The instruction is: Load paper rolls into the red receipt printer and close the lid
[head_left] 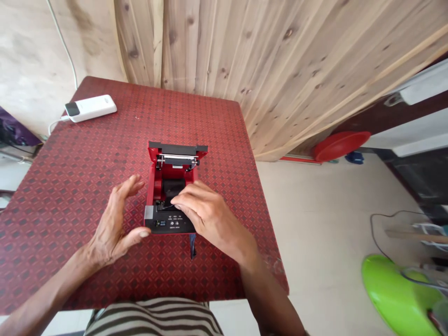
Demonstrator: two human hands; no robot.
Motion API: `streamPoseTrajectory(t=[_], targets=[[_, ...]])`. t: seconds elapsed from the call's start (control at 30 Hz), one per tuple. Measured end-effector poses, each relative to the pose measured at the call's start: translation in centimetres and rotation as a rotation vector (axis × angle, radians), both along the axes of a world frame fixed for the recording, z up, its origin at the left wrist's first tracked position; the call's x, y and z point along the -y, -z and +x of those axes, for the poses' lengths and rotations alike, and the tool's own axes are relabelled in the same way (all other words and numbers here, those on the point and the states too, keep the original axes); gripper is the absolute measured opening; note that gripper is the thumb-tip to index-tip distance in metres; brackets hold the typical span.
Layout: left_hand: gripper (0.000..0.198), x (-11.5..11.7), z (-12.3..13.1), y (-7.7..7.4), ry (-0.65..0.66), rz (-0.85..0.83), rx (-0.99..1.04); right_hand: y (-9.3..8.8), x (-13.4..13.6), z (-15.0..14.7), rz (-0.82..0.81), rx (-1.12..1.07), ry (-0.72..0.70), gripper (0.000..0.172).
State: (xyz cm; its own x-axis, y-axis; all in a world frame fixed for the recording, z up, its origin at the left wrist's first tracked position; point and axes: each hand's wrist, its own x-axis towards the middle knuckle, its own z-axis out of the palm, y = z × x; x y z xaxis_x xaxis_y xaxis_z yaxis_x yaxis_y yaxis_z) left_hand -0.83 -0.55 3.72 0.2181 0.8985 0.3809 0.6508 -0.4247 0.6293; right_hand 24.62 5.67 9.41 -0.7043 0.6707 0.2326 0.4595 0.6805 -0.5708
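Near the middle of the tabletop (105, 154), a red printer (171, 179) is sitting with its lid (178, 150) tipped open. The right hand (206, 212) is arching over its front, fingertips (178, 201) bunched at the bay's rim; whether that grip is pinching anything, I cannot tell. The left hand (115, 219) is hovering beside the left wall, grip spread, thumb touching the front corner. A power bank (91, 108) is lying far left.
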Motion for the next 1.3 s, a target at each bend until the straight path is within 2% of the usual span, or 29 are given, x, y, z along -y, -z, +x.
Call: streamPoseTrajectory(t=[0.1, 0.2, 0.3, 0.37, 0.43, 0.57, 0.7, 0.77, 0.9, 0.97, 1.07, 1.2, 1.3], targets=[[0.093, -3.1, 0.1, -1.9, 0.017, 0.066, 0.015, 0.2, 0.7, 0.1, 0.077, -0.028, 0.030, 0.019], [0.100, -6.6, 0.9, -3.4, 0.060, 0.147, -0.034, 0.4, 1.9, 0.0, 0.159, -0.077, 0.125, 0.021], [0.091, -8.2, 1.6, -4.4, 0.104, 0.139, -0.046, 0.8, 3.1, -0.3, 0.228, -0.094, 0.204, 0.022], [0.088, -7.6, 1.7, -4.6, 0.100, 0.124, -0.043, 1.1, 3.6, -0.4, 0.295, -0.100, 0.202, 0.023], [0.090, -6.2, 1.6, -4.4, 0.121, 0.123, -0.060, 1.5, 3.9, -0.4, 0.372, -0.099, 0.176, 0.022], [0.090, -2.8, 1.5, -2.8, 0.211, 0.183, -0.201, 2.4, 4.4, -0.4, 0.468, -0.049, 0.157, 0.021], [0.091, -1.3, 1.7, -1.1, 0.191, 0.244, -0.280, 2.4, 4.7, 0.0, 0.439, -0.138, 0.191, 0.022], [0.087, -1.3, 1.8, -0.7, 0.172, 0.276, -0.301, 2.1, 4.4, 0.8, 0.377, -0.232, 0.242, 0.025], [0.081, -1.7, 1.7, -0.7, 0.159, 0.295, -0.326, 2.4, 2.3, 3.7, 0.308, -0.312, 0.466, 0.020], [0.079, -1.9, 1.6, -0.8, 0.160, 0.292, -0.326, 3.6, 1.0, 5.1, 0.258, -0.310, 0.535, 0.015], [0.076, -2.0, 1.6, -0.8, 0.152, 0.303, -0.339, 6.2, -0.6, 6.3, 0.139, -0.327, 0.552, 0.014], [0.074, -1.7, 1.9, -0.4, 0.158, 0.303, -0.326, 9.5, -1.8, 6.4, -0.020, -0.338, 0.577, 0.020], [0.079, -0.9, 2.1, 0.0, 0.119, 0.328, -0.244, 10.7, -2.1, 6.4, -0.086, -0.340, 0.620, 0.021]])
